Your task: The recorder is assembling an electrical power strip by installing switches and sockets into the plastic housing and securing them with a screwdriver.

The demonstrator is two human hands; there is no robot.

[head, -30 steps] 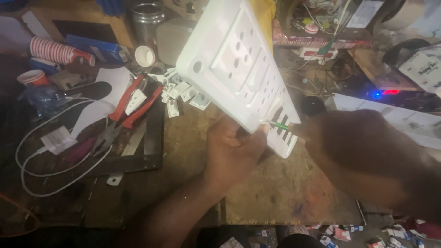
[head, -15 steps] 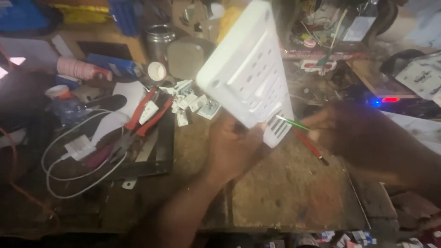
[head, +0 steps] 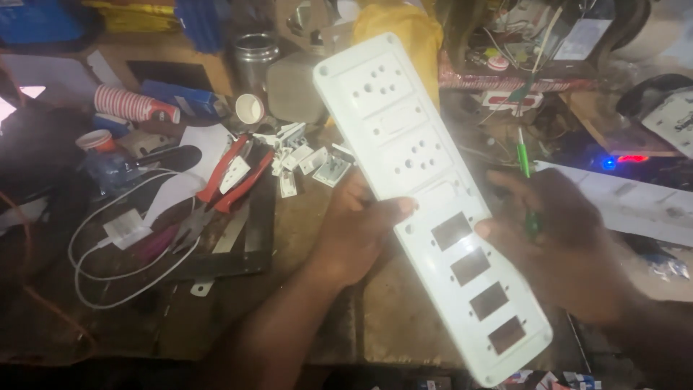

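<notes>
A long white socket board (head: pixel 426 195) is held face up over a worn wooden bench (head: pixel 303 217). Its far half carries round-pin sockets; its near half has several empty rectangular cut-outs. My left hand (head: pixel 357 235) grips the board's left edge at mid-length, thumb on the face. My right hand (head: pixel 556 238) touches the board's right edge with its fingertips and holds a green-handled screwdriver (head: pixel 523 162) that points away from me.
Red-handled pliers (head: pixel 231 177), a white cable with adapter (head: pixel 123 231) and loose white switch modules (head: pixel 307 162) lie left of the board. A steel tin (head: pixel 254 58), a striped paper cup stack (head: pixel 133 106), yellow cloth (head: pixel 393 32) and wiring clutter crowd the back.
The board has been turned from a steep tilt to lie flatter, face towards me. The screwdriver tip has left the board's lower end; my right hand now rests at its right edge.
</notes>
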